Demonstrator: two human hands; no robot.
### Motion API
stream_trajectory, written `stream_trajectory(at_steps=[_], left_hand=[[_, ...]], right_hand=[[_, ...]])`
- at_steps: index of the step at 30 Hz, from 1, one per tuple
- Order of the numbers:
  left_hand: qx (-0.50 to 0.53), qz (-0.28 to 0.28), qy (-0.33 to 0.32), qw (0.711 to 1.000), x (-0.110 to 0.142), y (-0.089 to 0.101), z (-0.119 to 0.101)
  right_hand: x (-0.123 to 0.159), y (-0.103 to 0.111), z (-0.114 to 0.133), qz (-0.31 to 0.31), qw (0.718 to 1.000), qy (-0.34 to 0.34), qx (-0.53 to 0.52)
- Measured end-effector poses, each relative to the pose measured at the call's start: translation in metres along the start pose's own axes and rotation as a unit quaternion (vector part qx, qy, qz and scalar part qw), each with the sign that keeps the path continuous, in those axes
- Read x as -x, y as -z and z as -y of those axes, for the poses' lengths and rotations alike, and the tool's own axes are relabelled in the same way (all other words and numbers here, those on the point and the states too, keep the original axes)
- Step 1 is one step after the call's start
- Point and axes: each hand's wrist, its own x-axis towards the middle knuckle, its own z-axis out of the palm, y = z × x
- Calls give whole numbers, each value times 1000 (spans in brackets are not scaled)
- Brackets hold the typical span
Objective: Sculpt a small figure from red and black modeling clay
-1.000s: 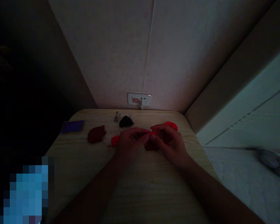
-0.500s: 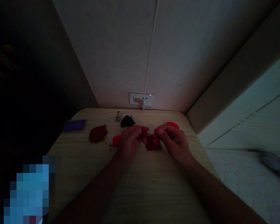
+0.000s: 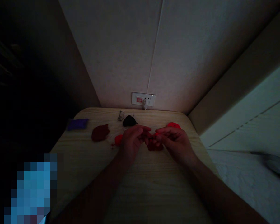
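Note:
Between the thumb and fingers of my right hand (image 3: 177, 141) is a small lump of bright red modelling clay (image 3: 157, 134). My left hand (image 3: 133, 140) is cupped close beside it, its fingers loosely curled and apart, fingertips near the red lump. I see nothing plainly held in it. Below the fingertips a dark red clay piece (image 3: 155, 147) lies on the table, partly covered by the hands. A bright red clay piece (image 3: 118, 140) shows left of my left hand, and a flat red piece (image 3: 174, 125) lies behind my right hand.
On the wooden table (image 3: 140, 193) are a dark red clay slab (image 3: 100, 133), a black clay lump (image 3: 129, 120), a purple packet (image 3: 77, 124) and a small printed clear wrapper (image 3: 120, 116). A wall socket (image 3: 143, 99) with a plug sits behind. A pale panel stands right.
The view has shifted slightly, moving the table things a little right in the picture. My right fingers have changed their pinch on the red clay; my left hand stays cupped beside it.

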Motion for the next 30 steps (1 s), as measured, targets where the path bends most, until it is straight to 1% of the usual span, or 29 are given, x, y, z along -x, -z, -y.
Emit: stream_trajectory(at_steps=[4, 11, 22, 30], left_hand=[[9, 5, -3, 1000, 1, 0, -1], [10, 5, -2, 1000, 1, 0, 0], [18, 5, 2, 1000, 1, 1, 0], [11, 12, -1, 1000, 0, 1, 1]], right_hand=[[1, 1, -1, 0, 1000, -3, 3], [2, -1, 2, 31, 999, -6, 1], [2, 0, 0, 32, 999, -24, 27], [-1, -3, 1, 5, 1000, 15, 11]])
